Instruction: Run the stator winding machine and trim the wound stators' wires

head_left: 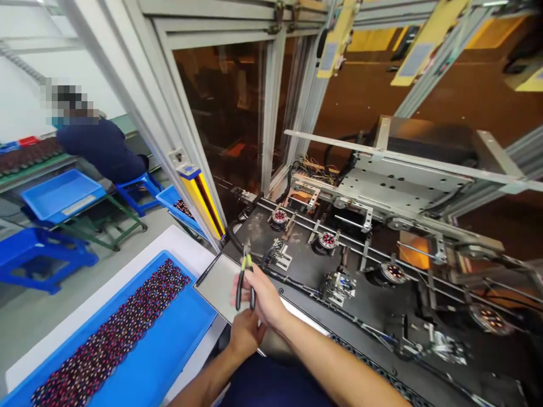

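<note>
A pair of pliers [240,282] with black and lime-green handles points jaws-up, resting in my right hand [265,294]. The thumb lies along one handle and the fingers are behind the other. Just below, my left hand [245,333] is closed and close against the heel of my right hand; what its fingers hold, if anything, is hidden. Both hands are above a pale metal plate [218,282] at the machine's edge. To the left, a blue tray [156,345] holds overlapping rows of small round dark parts [114,325] with red and copper-coloured dots.
A black machine bed [301,263] carries several round fixtures [327,241], rails and cables. An aluminium frame post [169,130] with a yellow light strip [206,203] stands ahead. Back left, a seated person [99,144] is near blue stools [42,254] and another blue tray [63,192].
</note>
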A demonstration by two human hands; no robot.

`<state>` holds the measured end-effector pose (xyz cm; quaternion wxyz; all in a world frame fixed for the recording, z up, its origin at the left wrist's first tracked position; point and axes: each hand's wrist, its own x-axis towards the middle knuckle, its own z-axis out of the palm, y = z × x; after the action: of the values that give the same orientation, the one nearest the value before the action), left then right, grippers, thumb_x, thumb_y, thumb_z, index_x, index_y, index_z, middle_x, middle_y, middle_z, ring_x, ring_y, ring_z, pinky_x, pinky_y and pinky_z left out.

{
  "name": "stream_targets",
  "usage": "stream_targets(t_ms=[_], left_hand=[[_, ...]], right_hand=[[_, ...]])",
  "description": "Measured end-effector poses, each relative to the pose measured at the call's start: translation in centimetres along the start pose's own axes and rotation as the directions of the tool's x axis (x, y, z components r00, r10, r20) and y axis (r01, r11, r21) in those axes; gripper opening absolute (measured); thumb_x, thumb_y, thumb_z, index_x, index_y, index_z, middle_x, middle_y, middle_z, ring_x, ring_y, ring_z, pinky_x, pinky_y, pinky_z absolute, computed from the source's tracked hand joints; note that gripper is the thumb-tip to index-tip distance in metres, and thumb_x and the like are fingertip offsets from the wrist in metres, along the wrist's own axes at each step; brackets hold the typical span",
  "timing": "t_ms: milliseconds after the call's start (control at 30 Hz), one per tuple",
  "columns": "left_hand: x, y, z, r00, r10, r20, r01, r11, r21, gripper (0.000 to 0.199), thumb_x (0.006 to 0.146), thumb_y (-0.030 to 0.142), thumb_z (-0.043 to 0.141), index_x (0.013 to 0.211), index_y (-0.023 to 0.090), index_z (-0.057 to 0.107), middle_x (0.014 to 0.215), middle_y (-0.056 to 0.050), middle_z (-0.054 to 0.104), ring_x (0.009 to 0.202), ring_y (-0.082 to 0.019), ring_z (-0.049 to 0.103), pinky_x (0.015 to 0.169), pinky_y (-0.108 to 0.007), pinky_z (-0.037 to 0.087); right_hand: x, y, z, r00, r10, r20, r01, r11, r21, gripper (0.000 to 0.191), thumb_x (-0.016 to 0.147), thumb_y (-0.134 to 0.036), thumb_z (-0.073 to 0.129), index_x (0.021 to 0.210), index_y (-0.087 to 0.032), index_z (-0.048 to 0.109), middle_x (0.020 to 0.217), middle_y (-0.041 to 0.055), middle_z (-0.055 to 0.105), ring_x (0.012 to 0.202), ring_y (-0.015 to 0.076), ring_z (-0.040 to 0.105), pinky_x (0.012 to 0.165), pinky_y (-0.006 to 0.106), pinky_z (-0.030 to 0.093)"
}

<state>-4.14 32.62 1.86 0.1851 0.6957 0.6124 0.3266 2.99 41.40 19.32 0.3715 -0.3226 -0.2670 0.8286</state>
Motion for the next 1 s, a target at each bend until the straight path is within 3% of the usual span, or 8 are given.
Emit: stream_targets(t_ms=[133,300,600,1000], left_hand=[[0.0,0.1,-0.4,1.000,0.006,0.007,-0.006,0.992,0.124,0.018,0.096,0.030,0.055,0.092,0.017,0.066,0.081,-0.005,0.070,0.072,-0.018,0.068,0.066,-0.032,0.057],[0.5,0.7,-0.8,0.999,0.045,-0.006,-0.043,0.978,0.205,0.018,0.093,0.024,0.050,0.085,0.021,0.066,0.073,-0.007,0.071,0.068,-0.023,0.071,0.062,-0.034,0.056],[0.6,0.4,-0.5,0.993,0.117,-0.033,-0.105,0.963,0.248,0.016,0.093,0.023,0.051,0.083,0.021,0.063,0.065,-0.004,0.065,0.060,-0.018,0.065,0.057,-0.029,0.049],[0.6,0.1,-0.5,0.990,0.139,-0.026,-0.128,0.960,0.251,0.014,0.094,0.022,0.052,0.084,0.020,0.063,0.066,-0.003,0.064,0.058,-0.015,0.061,0.056,-0.028,0.044]], right_hand=[[7.4,-1.5,2.4,0.951,-0.155,-0.268,0.185,0.979,0.088,0.033,0.092,-0.044,0.066,0.110,-0.018,0.056,0.079,-0.0037,0.058,0.060,0.0083,0.058,0.052,0.020,0.051],[12.9,-3.0,2.1,0.842,-0.180,-0.508,0.274,0.955,0.115,0.029,0.099,-0.039,0.057,0.115,-0.015,0.057,0.091,0.0005,0.060,0.066,0.0082,0.057,0.054,0.021,0.051],[14.5,-3.0,0.0,0.798,-0.121,-0.591,0.247,0.959,0.137,0.030,0.099,-0.039,0.058,0.117,-0.015,0.059,0.092,0.0015,0.063,0.067,0.0091,0.059,0.057,0.023,0.054],[15.2,-3.3,-0.4,0.796,-0.099,-0.598,0.248,0.953,0.172,0.028,0.099,-0.038,0.059,0.113,-0.014,0.060,0.091,0.0013,0.064,0.067,0.0091,0.060,0.058,0.023,0.054]])
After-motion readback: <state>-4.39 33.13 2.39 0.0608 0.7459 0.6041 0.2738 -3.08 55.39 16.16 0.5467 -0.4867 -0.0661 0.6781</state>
